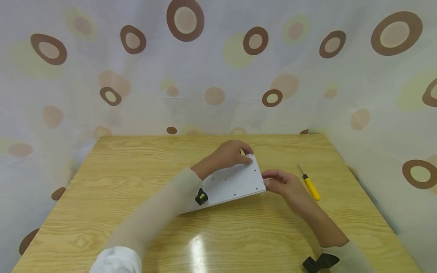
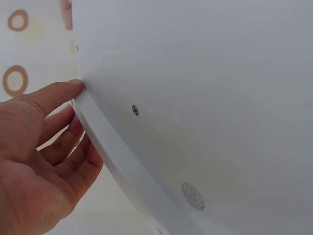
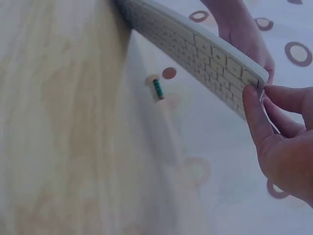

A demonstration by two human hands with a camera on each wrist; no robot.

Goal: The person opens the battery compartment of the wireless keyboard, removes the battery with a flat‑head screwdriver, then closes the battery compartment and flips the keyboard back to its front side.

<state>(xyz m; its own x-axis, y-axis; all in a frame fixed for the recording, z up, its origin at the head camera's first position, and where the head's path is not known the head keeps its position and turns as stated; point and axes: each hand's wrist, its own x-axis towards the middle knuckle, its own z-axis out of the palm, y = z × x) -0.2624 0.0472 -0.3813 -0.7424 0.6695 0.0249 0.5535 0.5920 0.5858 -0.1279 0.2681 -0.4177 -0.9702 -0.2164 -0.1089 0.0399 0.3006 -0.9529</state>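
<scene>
A white keyboard (image 1: 232, 184) is held up at a tilt above the table, its plain underside with small screws facing me. Its keys (image 3: 215, 61) show in the right wrist view. My left hand (image 1: 230, 154) grips the far edge by the right corner, the thumb (image 2: 63, 93) on the underside and the other fingers curled behind the edge. At the right end, my right hand (image 1: 285, 185) pinches the near corner between thumb and fingers; in the right wrist view one fingertip (image 3: 252, 95) lies against the corner key.
A screwdriver (image 1: 311, 187) with a yellow handle lies on the wooden table (image 1: 102, 182), right of my right hand. A small teal striped cylinder (image 3: 158, 89) shows beyond the keyboard in the right wrist view. A patterned curtain (image 1: 211, 68) stands behind the table.
</scene>
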